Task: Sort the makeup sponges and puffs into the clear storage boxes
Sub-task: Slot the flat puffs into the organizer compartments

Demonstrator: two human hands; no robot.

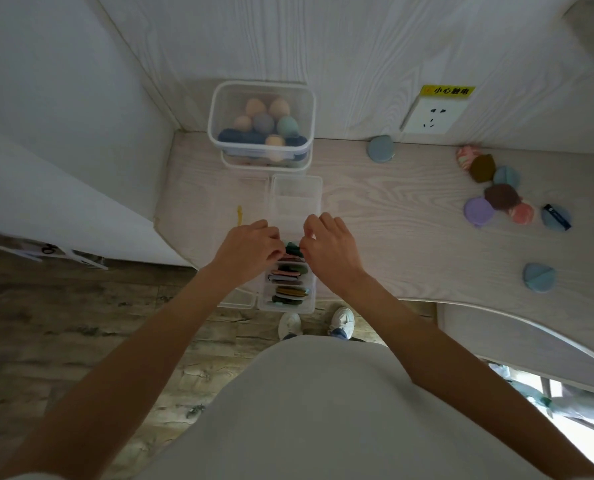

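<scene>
Head view: left hand (250,249) and right hand (330,245), fingers curled, pinch a dark green soft puff (293,250) together above a long clear plastic storage box (290,244) on the pale wood-grain table (392,237); flat round puffs (503,195) lie far right.

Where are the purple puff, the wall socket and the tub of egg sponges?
purple puff (479,211): head view, middle of its round face.
wall socket (434,116): head view, centre of the white plate.
tub of egg sponges (219,109): head view, left clear wall.
</scene>
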